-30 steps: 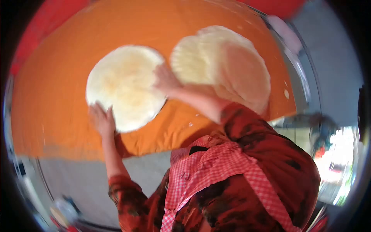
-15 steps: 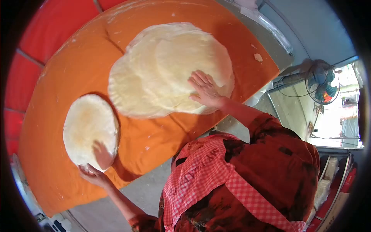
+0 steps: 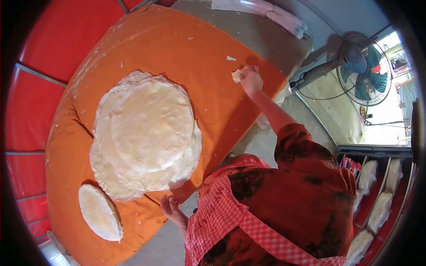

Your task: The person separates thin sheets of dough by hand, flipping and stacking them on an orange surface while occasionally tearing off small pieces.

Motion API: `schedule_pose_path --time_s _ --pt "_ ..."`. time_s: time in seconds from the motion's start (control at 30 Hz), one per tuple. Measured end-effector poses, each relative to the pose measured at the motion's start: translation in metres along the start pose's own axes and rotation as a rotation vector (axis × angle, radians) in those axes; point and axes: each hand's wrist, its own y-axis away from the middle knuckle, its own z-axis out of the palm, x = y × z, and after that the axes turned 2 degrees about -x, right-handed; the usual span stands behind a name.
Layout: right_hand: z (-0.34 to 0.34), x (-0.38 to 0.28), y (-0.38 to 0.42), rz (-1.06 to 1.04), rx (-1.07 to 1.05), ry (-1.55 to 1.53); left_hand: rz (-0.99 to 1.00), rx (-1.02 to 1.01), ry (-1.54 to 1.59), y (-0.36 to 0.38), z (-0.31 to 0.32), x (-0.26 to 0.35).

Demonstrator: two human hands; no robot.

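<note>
My right hand (image 3: 253, 81) pinches a small pale scrap of dough (image 3: 237, 76) near the right side of the orange cloth (image 3: 213, 57). My left hand (image 3: 175, 212) hovers at the cloth's near edge with its fingers apart and nothing in them. It is just below a broad stack of thin, flat dough sheets (image 3: 148, 128), whose uneven edges overlap. To the left of that hand lies a smaller stack of round dough sheets (image 3: 98, 212), dusted white on top.
A fan (image 3: 361, 66) stands at the right, beyond the cloth's corner. Clear plastic wrap (image 3: 266, 15) lies on the grey surface at the back. Plastic-wrapped packs (image 3: 381, 210) fill a divided rack at the lower right. Red sheeting (image 3: 37, 106) runs along the left.
My right hand has left the large dough stack and moved to the far right, taking hold of the scrap. My left hand has let go of the small stack and moved right. The view has shifted.
</note>
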Motion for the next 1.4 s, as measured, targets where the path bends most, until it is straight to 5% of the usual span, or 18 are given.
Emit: schedule_pose_path --time_s 0.1,0.2,0.3,0.63,0.73,0.87,1.1,1.2,1.27,1.33,1.37,1.4 --pt "0.011 0.023 -0.024 0.292 -0.369 0.116 0.072 -0.005 -0.077 -0.01 0.006 -0.022" --pt "0.006 0.024 -0.031 0.245 -0.566 -0.031 0.082 0.028 -0.258 -0.026 0.014 -0.034" --pt "0.02 0.034 -0.028 0.267 -0.675 -0.582 0.052 0.079 -0.259 -0.03 0.019 -0.029" --pt "-0.129 -0.224 0.068 -0.377 -0.844 -1.441 0.017 0.176 -0.04 -0.032 0.019 -0.027" --pt "-0.153 -0.267 0.079 -0.728 -0.879 -1.572 -0.01 0.149 0.03 -0.031 0.017 -0.024" --pt "-0.194 -0.311 0.103 -0.951 -1.143 -1.856 0.018 0.133 0.057 -0.027 0.016 -0.017" --pt "-0.248 -0.356 0.145 -1.121 -1.426 -2.417 0.055 0.124 0.121 -0.036 0.011 -0.053" --pt "-0.247 -0.343 0.142 -0.983 -1.828 -2.518 0.192 0.149 0.156 -0.052 0.005 -0.096" --pt "-0.248 -0.328 0.135 -0.822 -2.122 -2.523 0.199 0.184 0.045 -0.04 0.013 -0.062" --pt "-0.251 -0.319 0.137 -0.718 -1.959 -2.726 0.095 0.223 0.123 -0.034 0.021 -0.041" --pt "-0.256 -0.319 0.15 -0.686 -1.635 -2.911 0.106 0.196 0.076 -0.033 0.017 -0.043" --pt "-0.259 -0.324 0.141 -0.73 -1.624 -2.902 0.106 0.215 0.064 -0.032 0.016 -0.044"
